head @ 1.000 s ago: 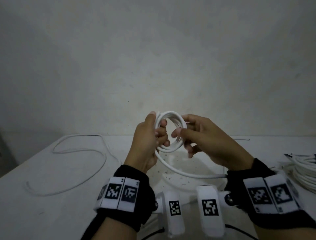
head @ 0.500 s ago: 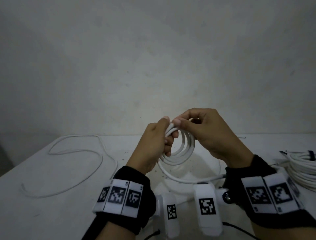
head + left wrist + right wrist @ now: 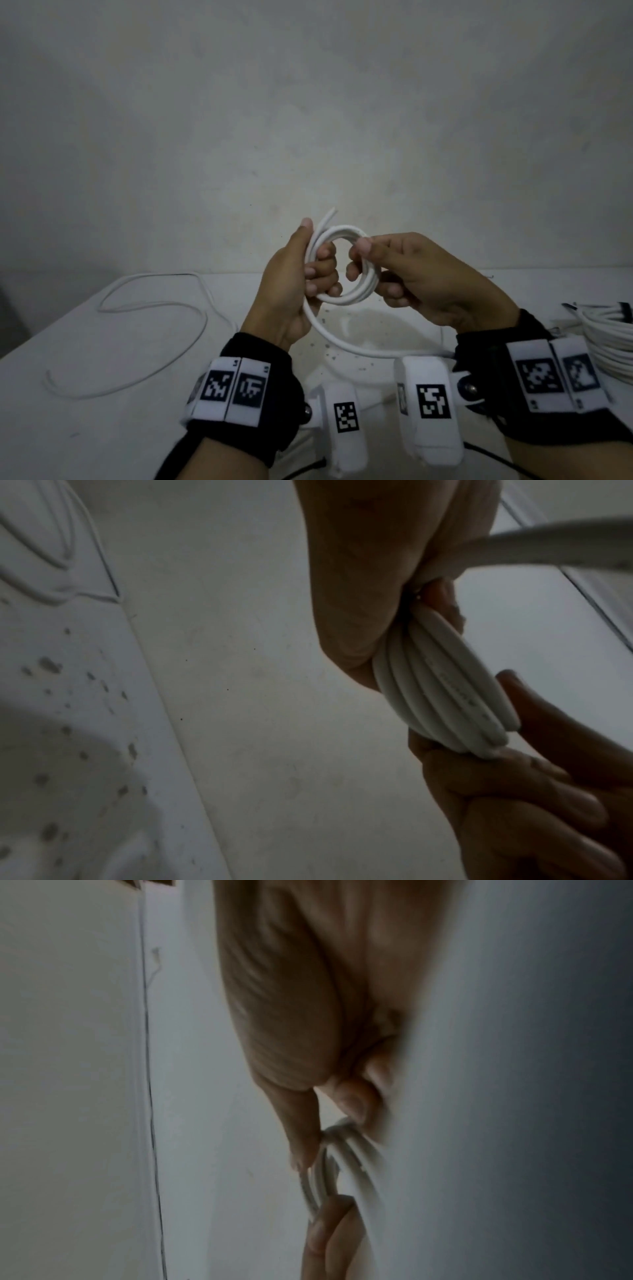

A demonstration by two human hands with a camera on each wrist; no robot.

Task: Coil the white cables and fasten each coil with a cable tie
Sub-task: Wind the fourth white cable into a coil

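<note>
Left hand [image 3: 294, 284] is clenched round the near-left side of a small white cable coil [image 3: 346, 267] held in the air above the table [image 3: 102, 394]; right hand [image 3: 428, 284] pinches the coil's right side. Winding is judged under way: an uncoiled tail [image 3: 359, 346] hangs below, to be wound on before any tie is applied.

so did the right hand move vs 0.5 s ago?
Yes. The right hand has dropped slightly toward the table edge and now pinches the right side of the coil instead of its top.
</note>
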